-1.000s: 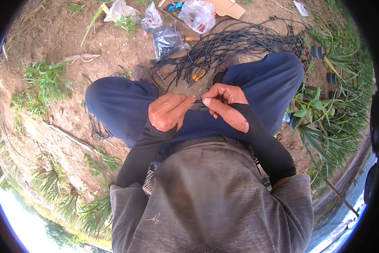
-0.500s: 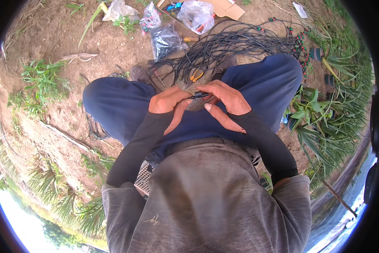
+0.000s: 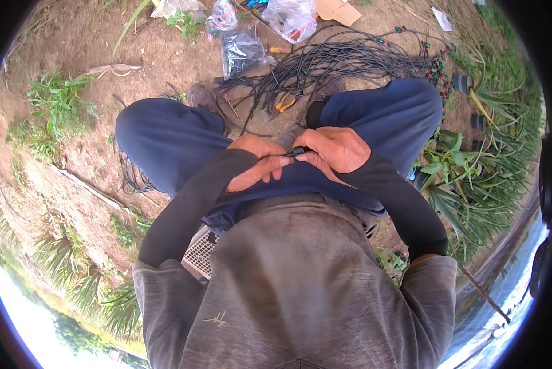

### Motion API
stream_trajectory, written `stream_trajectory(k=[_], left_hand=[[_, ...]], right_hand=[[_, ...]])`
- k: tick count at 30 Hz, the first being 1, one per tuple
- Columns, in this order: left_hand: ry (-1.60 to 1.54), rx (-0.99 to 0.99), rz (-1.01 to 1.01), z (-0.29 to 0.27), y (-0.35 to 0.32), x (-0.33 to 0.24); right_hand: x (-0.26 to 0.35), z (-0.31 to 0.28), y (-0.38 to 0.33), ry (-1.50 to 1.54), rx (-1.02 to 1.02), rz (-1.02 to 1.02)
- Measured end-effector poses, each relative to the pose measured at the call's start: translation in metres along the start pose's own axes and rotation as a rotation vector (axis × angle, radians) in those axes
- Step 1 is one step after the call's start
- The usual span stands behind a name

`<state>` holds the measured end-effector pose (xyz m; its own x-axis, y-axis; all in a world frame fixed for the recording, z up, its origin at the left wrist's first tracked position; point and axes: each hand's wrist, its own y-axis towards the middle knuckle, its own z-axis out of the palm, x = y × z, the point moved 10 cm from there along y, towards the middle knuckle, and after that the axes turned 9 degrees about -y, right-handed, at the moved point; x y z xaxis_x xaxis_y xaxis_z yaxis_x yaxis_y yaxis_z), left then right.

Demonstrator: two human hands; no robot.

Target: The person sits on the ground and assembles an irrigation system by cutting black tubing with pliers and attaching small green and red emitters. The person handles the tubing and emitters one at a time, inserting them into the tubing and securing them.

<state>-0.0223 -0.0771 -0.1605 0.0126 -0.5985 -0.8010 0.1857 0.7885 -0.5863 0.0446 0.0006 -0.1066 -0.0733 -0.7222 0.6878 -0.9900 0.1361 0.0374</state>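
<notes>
The left hand (image 3: 257, 161) and right hand (image 3: 337, 147) meet above the lap, fingers pinching a short black tube piece (image 3: 298, 151) between them. It looks light, fairly stiff and smooth, best held near its ends. On the soil beyond lie clear plastic bags (image 3: 291, 15), a brown cardboard scrap (image 3: 337, 9) and a white slip (image 3: 442, 18).

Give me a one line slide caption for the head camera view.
Seated on bare soil, a person pinches a small black tube piece between left hand and right hand.
</notes>
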Motion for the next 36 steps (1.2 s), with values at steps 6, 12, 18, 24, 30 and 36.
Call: stream_trajectory(k=[6,12,18,24,30,36], left_hand=[[0.002,-0.008,-0.005,0.003,-0.001,0.009],[0.17,-0.094,0.112,0.006,-0.002,0.005],[0.433,-0.305,0.544,0.009,-0.015,-0.009],[0.745,-0.446,0.816,0.019,-0.032,-0.026],[0.986,-0.499,0.933,0.023,-0.038,-0.039],[0.816,-0.483,0.729,-0.02,-0.009,-0.04]], right_hand=[[0.004,0.0,-0.003,-0.006,-0.021,-0.056],[0.001,0.012,-0.01,-0.072,0.017,-0.047],[-0.014,0.026,-0.017,0.048,0.081,0.227],[-0.034,0.049,-0.028,0.387,0.277,0.62],[-0.041,0.082,-0.044,0.984,0.43,0.777],[-0.063,0.072,-0.012,1.114,0.405,0.743]])
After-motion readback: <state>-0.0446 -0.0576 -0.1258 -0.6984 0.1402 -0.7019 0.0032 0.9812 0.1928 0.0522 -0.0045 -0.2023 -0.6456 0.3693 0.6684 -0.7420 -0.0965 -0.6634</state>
